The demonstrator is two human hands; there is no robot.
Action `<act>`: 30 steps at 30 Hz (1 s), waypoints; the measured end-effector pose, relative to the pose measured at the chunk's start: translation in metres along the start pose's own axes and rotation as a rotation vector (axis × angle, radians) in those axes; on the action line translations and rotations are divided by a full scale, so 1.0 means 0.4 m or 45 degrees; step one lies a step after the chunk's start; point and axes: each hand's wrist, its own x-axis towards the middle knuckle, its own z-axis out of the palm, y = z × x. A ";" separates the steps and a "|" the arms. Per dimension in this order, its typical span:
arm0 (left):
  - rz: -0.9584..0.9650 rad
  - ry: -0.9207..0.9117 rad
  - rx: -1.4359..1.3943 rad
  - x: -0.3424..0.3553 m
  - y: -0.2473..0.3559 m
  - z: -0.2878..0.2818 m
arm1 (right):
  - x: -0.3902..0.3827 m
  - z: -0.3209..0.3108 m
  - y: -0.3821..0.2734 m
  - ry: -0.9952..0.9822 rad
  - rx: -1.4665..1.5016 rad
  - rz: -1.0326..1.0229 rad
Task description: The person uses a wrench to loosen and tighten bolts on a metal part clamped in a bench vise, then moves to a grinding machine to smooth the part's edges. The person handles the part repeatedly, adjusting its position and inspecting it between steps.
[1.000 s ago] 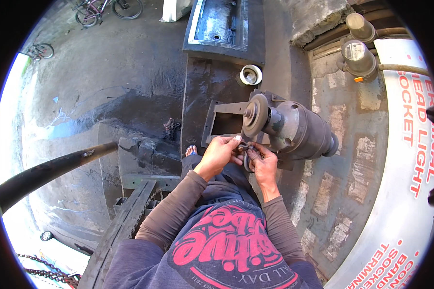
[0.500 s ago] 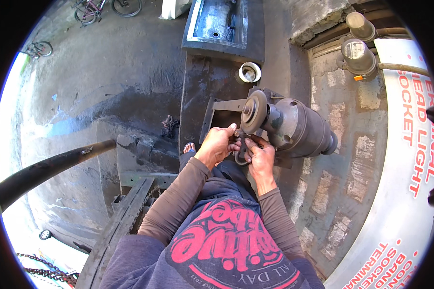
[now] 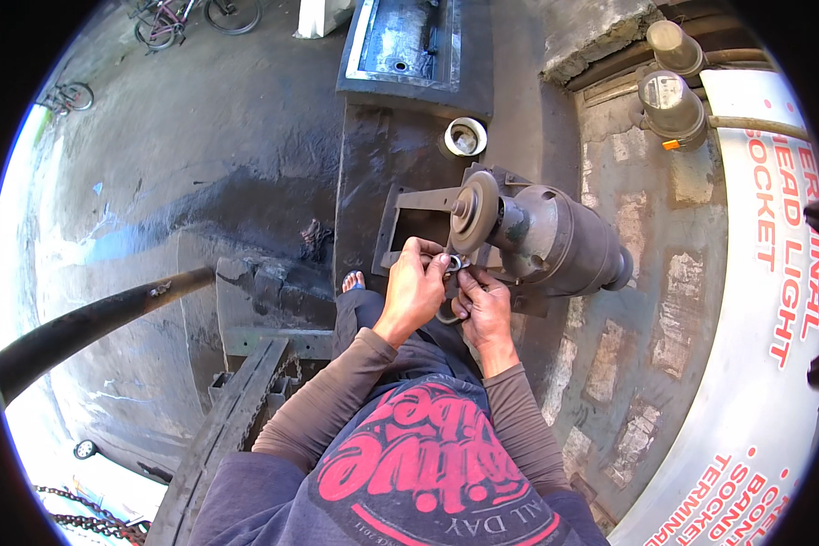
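My left hand [image 3: 415, 293] is closed on a small metal fitting [image 3: 455, 264], thumb and fingers at its shiny ring. My right hand [image 3: 486, 311] grips the same piece from the right, fingers curled, and a curved part of it shows below between my hands. Much of the piece is hidden by my fingers. Just above them is the grey wheel [image 3: 471, 207] of a dusty motor-driven machine [image 3: 564, 241], mounted on a steel bracket frame [image 3: 419, 199] on a dark concrete ledge [image 3: 364, 155].
A metal basin [image 3: 400, 23] and white bucket [image 3: 465, 126] stand beyond the machine. A black pipe [image 3: 109, 318] and steel beam [image 3: 232, 409] run at left. Two round meters [image 3: 669, 100], a signboard [image 3: 737, 364] at right. Bicycles [image 3: 155, 27] stand far back; my foot [image 3: 353, 280] shows below.
My left hand has turned, its fingers now curled higher over the fitting, exposing a bright ring near my thumb. My right hand has shifted slightly around the piece.
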 end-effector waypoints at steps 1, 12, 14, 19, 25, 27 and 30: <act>0.108 0.059 0.036 0.003 -0.001 0.001 | 0.003 -0.003 0.006 -0.051 0.020 -0.010; -0.040 0.051 -0.119 0.031 0.010 0.014 | 0.030 0.012 -0.003 0.027 0.083 0.022; -0.055 0.076 -0.122 0.029 0.006 0.020 | 0.031 0.010 -0.002 -0.002 0.087 0.040; 0.253 0.196 0.047 -0.006 -0.003 0.031 | 0.029 -0.011 0.018 -0.100 0.182 0.086; 0.247 0.100 0.039 -0.070 -0.012 0.015 | 0.020 -0.022 0.041 -0.160 0.234 0.260; 0.361 0.079 0.085 -0.061 -0.015 0.023 | 0.027 -0.021 0.046 -0.133 0.264 0.239; 0.509 0.130 0.255 -0.044 -0.018 0.032 | 0.043 -0.018 0.054 -0.030 0.317 0.286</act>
